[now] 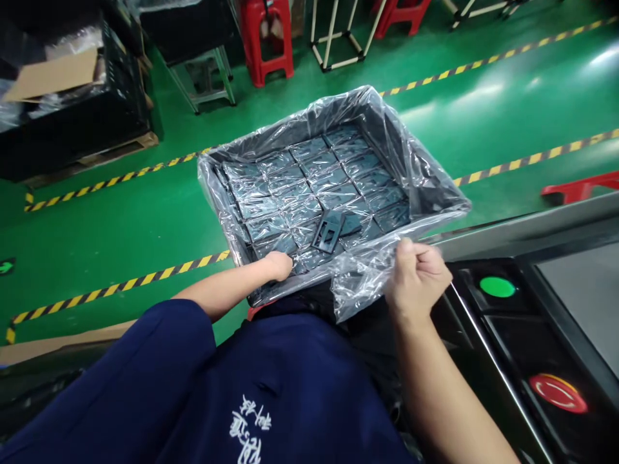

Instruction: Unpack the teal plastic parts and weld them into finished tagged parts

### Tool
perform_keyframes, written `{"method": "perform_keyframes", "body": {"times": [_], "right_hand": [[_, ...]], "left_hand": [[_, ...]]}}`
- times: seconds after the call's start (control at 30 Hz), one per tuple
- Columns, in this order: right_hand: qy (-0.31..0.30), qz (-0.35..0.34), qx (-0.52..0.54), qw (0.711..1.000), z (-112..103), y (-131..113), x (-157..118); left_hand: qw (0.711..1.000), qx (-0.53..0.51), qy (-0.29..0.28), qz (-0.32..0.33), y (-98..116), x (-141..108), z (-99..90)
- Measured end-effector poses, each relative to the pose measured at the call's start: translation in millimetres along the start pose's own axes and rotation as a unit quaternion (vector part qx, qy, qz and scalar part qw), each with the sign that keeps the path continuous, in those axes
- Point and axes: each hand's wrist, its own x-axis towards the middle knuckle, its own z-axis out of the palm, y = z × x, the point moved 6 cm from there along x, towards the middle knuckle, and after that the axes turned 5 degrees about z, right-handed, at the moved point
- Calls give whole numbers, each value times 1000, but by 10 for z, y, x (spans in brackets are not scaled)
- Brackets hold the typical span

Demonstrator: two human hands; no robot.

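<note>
The left hand (278,265) reaches forward, loosely curled, its fingers down on the crate's near edge; whether it grips anything cannot be told. The right hand (416,277) is closed in a pinch on a fold of clear plastic liner (360,277), lifting it. Just ahead of the left hand, a black frame (329,231) lies tilted on rows of flat black pieces (309,187) inside the lined crate (382,138). Right of the right hand sits a black panel (476,309) with a green button (497,287) and a red button (558,393).
</note>
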Motion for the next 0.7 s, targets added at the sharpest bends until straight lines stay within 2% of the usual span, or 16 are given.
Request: {"method": "perform_keyframes", "body": {"times": [0.13,0.33,0.5,0.7], "right_hand": [[-72,64,-4,995,79,134,-159],[-126,82,-23,988,160,252,-294],[-155,94,-46,982,171,290,-352],[-174,113,-89,974,148,351,-348]], "left_hand": [[1000,-5,13,-12,56,-57,152],[997,-38,31,-58,-45,42,204],[995,-41,69,-66,-63,-12,154],[991,-35,112,-64,-138,-324,-26]]}}
